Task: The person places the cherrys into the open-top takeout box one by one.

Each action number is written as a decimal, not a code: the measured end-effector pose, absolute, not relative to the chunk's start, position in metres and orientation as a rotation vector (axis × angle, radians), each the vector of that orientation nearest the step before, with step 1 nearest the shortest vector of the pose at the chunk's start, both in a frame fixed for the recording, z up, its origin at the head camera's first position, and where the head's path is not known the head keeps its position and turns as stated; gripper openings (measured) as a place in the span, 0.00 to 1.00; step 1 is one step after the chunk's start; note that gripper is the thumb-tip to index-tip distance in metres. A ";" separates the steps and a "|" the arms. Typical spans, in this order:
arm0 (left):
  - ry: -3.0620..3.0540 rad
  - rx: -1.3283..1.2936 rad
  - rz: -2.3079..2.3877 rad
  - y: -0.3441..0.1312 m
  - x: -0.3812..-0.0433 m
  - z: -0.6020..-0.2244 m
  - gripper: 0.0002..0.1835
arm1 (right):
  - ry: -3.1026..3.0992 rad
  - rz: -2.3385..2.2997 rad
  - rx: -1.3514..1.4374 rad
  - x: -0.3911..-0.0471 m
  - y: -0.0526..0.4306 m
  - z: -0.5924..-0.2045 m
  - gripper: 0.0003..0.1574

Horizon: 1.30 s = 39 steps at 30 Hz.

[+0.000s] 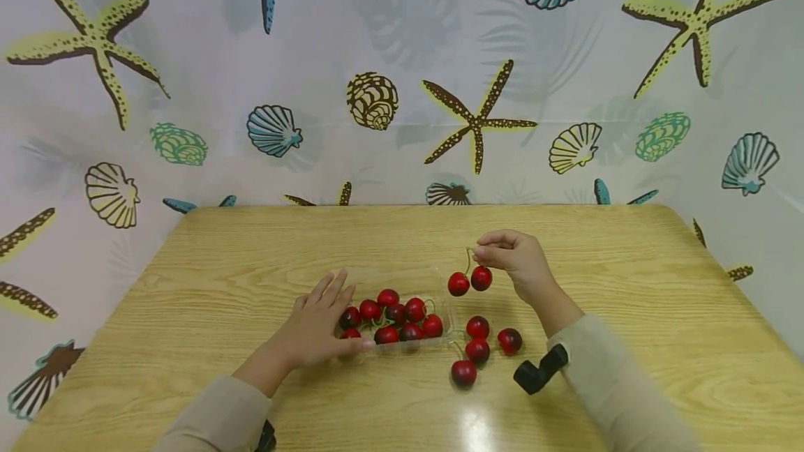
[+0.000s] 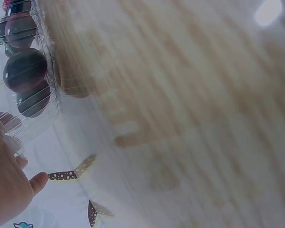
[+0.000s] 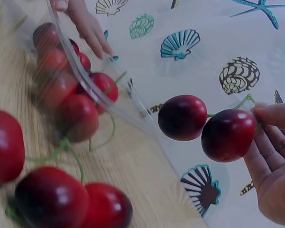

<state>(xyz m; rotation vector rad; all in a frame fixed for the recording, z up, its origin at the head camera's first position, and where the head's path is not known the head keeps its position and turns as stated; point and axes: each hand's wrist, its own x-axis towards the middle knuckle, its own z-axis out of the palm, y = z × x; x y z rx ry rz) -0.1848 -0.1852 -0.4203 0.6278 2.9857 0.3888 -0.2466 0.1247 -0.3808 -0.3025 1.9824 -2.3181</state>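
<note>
A clear plastic box (image 1: 449,316) holds several red cherries (image 1: 414,310) with green stems. My left hand (image 1: 319,324) rests across the box's left end, its fingers straight and spread, with the thumb along the front rim. Right of the box and above the table, my right hand (image 1: 516,261) pinches the green stem of a pair of cherries (image 1: 458,284). Both fruits hang from the fingertips, seen closer in the right wrist view, where the dark red cherry (image 3: 228,135) is nearest the fingers.
Several loose cherries (image 1: 477,351) lie on the wooden table (image 1: 283,243) just right of the box, near my right forearm. A black wrist-worn device (image 1: 540,370) sticks out by the right sleeve. Behind the table hangs a cloth (image 1: 326,40) printed with shells and starfish.
</note>
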 end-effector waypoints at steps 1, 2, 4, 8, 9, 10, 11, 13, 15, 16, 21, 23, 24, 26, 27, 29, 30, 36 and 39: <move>2.987 0.629 0.386 -0.185 -0.185 -0.420 0.54 | 1.968 -2.328 -0.307 -0.247 0.121 -0.381 0.06; 2.988 0.631 0.384 -0.185 -0.184 -0.420 0.54 | 1.952 -2.339 -0.309 -0.247 0.118 -0.380 0.08; 2.991 0.635 0.379 -0.184 -0.184 -0.420 0.54 | 1.929 -2.359 -0.313 -0.247 0.112 -0.380 0.10; 3.005 0.643 0.361 -0.184 -0.184 -0.420 0.54 | 1.890 -2.396 -0.331 -0.247 0.101 -0.379 0.11; 3.009 0.643 0.354 -0.184 -0.184 -0.420 0.54 | 1.882 -2.406 -0.332 -0.247 0.099 -0.379 0.11; 3.013 0.644 0.350 -0.183 -0.183 -0.420 0.54 | 1.875 -2.412 -0.333 -0.247 0.097 -0.378 0.11; 3.018 0.645 0.347 -0.184 -0.183 -0.420 0.54 | 1.872 -2.418 -0.332 -0.247 0.095 -0.378 0.10; 3.025 0.646 0.342 -0.184 -0.183 -0.421 0.54 | 1.866 -2.427 -0.319 -0.247 0.091 -0.377 0.10; 3.026 0.641 0.340 -0.184 -0.183 -0.421 0.54 | 1.859 -2.432 -0.313 -0.246 0.087 -0.377 0.08; 3.027 0.641 0.340 -0.184 -0.183 -0.421 0.54 | 1.854 -2.434 -0.309 -0.246 0.085 -0.377 0.08; 3.024 0.638 0.336 -0.184 -0.183 -0.421 0.54 | 1.830 -2.441 -0.296 -0.247 0.076 -0.381 0.08; 3.023 0.640 0.340 -0.184 -0.183 -0.421 0.54 | 1.825 -2.438 -0.287 -0.248 0.072 -0.383 0.08; 3.024 0.639 0.340 -0.184 -0.183 -0.421 0.54 | 1.820 -2.437 -0.282 -0.248 0.071 -0.385 0.09; 3.022 0.637 0.339 -0.184 -0.183 -0.421 0.54 | 1.815 -2.434 -0.268 -0.249 0.067 -0.388 0.09; 3.021 0.635 0.342 -0.184 -0.183 -0.421 0.54 | 1.815 -2.432 -0.264 -0.249 0.066 -0.389 0.10; 3.020 0.630 0.345 -0.184 -0.183 -0.421 0.54 | 1.812 -2.431 -0.259 -0.250 0.063 -0.392 0.10; 3.021 0.628 0.346 -0.184 -0.183 -0.421 0.54 | 1.816 -2.426 -0.259 -0.250 0.062 -0.394 0.10; 3.018 0.620 0.356 -0.185 -0.183 -0.421 0.55 | 1.875 -2.377 -0.279 -0.251 0.057 -0.401 0.04; 3.018 0.622 0.362 -0.185 -0.183 -0.421 0.54 | 1.932 -2.325 -0.271 -0.251 0.055 -0.403 0.09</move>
